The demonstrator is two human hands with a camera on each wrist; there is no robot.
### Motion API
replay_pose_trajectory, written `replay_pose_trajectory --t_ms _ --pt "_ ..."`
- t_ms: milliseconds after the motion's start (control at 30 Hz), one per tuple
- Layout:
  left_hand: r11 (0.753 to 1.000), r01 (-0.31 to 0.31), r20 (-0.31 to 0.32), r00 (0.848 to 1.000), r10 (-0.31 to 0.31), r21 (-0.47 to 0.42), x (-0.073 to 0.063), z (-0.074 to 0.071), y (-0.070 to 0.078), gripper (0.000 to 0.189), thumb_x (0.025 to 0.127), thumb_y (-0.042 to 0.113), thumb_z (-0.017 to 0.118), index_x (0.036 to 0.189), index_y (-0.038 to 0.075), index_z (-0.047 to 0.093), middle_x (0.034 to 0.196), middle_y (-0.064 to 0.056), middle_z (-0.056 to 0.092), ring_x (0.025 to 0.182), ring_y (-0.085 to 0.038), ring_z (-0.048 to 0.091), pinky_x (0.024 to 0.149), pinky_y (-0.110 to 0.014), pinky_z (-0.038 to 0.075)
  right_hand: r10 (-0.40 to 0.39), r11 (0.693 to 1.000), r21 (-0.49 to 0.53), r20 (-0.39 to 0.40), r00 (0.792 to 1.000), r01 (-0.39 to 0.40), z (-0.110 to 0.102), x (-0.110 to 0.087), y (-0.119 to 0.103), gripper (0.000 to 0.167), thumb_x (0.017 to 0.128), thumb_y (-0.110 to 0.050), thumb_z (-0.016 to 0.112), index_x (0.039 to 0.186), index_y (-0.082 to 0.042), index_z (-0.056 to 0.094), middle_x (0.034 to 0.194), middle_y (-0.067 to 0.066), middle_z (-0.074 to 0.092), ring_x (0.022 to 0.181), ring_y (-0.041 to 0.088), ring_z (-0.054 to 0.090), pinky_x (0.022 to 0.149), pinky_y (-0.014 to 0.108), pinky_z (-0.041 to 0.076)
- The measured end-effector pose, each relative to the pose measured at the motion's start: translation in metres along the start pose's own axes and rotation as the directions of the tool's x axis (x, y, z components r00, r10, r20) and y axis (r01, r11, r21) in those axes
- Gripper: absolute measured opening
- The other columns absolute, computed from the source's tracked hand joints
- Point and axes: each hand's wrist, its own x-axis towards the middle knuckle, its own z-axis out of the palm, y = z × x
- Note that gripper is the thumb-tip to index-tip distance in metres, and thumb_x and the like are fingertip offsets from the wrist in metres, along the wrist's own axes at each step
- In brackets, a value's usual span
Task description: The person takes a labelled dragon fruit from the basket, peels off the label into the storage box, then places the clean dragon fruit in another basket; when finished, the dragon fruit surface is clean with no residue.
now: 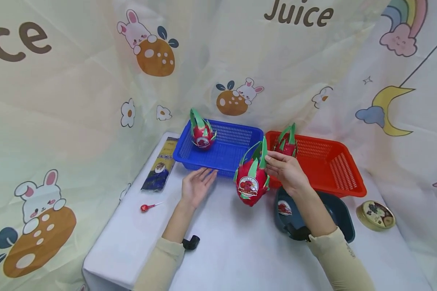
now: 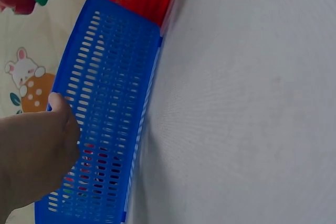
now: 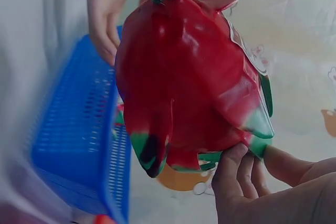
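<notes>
My right hand (image 1: 285, 169) pinches the green leafy top of a red dragon fruit (image 1: 248, 186), which hangs in front of the baskets. The fruit's round label faces me in the head view; the right wrist view shows its smooth red underside. At the front rim of the blue basket (image 1: 222, 157) is my left hand (image 1: 197, 186), palm turned up and fingers fairly straight. Inside that basket stands a second dragon fruit (image 1: 202, 137), on the left. Another dragon fruit (image 1: 287, 146) sits at the left end of the red basket (image 1: 335, 169), partly behind my right hand.
Under my right forearm is a dark teal basin (image 1: 338, 210) with a round label on it. A round gold tin (image 1: 376, 215) stands to its right. Left of the blue basket lie a gold and dark blue packet (image 1: 161, 165) and a red lollipop (image 1: 145, 207). A printed curtain (image 1: 189, 40) hangs behind.
</notes>
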Motion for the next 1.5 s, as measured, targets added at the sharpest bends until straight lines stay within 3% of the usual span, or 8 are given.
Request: replay_pose_trajectory --t_ms 500,800,933,1067,1200,1333,1500 --pt "1.0 -0.011 -0.017 1.0 0.011 -0.002 0.0 0.002 -0.003 0.063 0.109 0.014 0.037 0.16 -0.002 0.004 0.165 -0.026 0.016 0.149 -0.046 0.031 0.121 -0.045 0.038 0.056 0.996 0.071 -0.026 0.998 -0.054 -0.02 -0.011 0.072 0.023 0.103 -0.02 0.067 0.124 -0.014 0.076 0.108 -0.003 0.078 0.097 0.014 0.074 0.091 0.028 0.06" --pt "1.0 -0.021 -0.024 1.0 0.021 0.001 -0.002 0.0 -0.003 0.053 0.108 0.014 0.04 0.153 -0.001 0.016 0.161 -0.026 0.021 0.146 -0.046 0.035 0.121 -0.046 0.038 0.144 0.984 0.099 0.018 0.989 -0.145 -0.005 0.005 0.112 0.033 0.105 -0.016 0.064 0.134 -0.003 0.069 0.104 0.0 0.077 0.095 0.016 0.071 0.09 0.028 0.06" --pt "1.0 -0.03 -0.027 0.999 0.03 0.004 0.001 -0.001 -0.005 0.04 0.108 0.014 0.039 0.144 0.001 0.024 0.157 -0.025 0.026 0.144 -0.045 0.038 0.12 -0.047 0.039 0.156 0.983 0.091 0.028 0.987 -0.158 -0.002 0.012 0.121 0.031 0.105 -0.014 0.063 0.132 -0.002 0.07 0.101 0.001 0.078 0.092 0.017 0.072 0.087 0.027 0.061" --pt "0.999 -0.041 -0.035 0.999 0.042 0.025 0.001 0.001 -0.009 0.037 0.107 0.01 0.037 0.14 0.003 0.022 0.155 -0.026 0.027 0.144 -0.046 0.038 0.121 -0.048 0.038 0.171 0.981 0.088 0.042 0.984 -0.174 -0.003 0.016 0.128 0.025 0.106 -0.013 0.061 0.125 -0.006 0.074 0.098 -0.001 0.078 0.09 0.015 0.071 0.084 0.026 0.06" --pt "0.997 -0.052 -0.035 0.998 0.054 0.065 0.0 0.001 -0.012 0.036 0.106 0.008 0.037 0.138 0.002 0.021 0.153 -0.026 0.03 0.144 -0.047 0.038 0.122 -0.05 0.036 0.183 0.975 0.119 0.048 0.982 -0.187 -0.004 0.017 0.133 0.023 0.107 -0.012 0.059 0.122 -0.007 0.076 0.097 -0.001 0.077 0.09 0.015 0.069 0.086 0.026 0.058" --pt "0.991 -0.044 -0.019 0.999 0.047 0.129 0.0 0.002 -0.015 0.033 0.107 0.01 0.04 0.136 0.0 0.029 0.152 -0.032 0.033 0.143 -0.049 0.041 0.123 -0.052 0.033 0.177 0.974 0.14 0.035 0.984 -0.18 -0.004 0.018 0.134 0.028 0.107 -0.013 0.06 0.129 -0.003 0.072 0.098 -0.001 0.078 0.09 0.015 0.07 0.088 0.026 0.057" --pt "0.963 0.023 0.005 1.0 -0.026 0.27 0.0 0.004 -0.019 0.045 0.11 0.013 0.038 0.148 -0.008 0.028 0.157 -0.037 0.032 0.143 -0.047 0.043 0.124 -0.052 0.032 0.136 0.99 0.033 -0.025 0.99 -0.135 -0.004 0.017 0.134 0.041 0.105 -0.018 0.064 0.139 0.004 0.063 0.104 0.0 0.079 0.094 0.015 0.074 0.091 0.027 0.06"
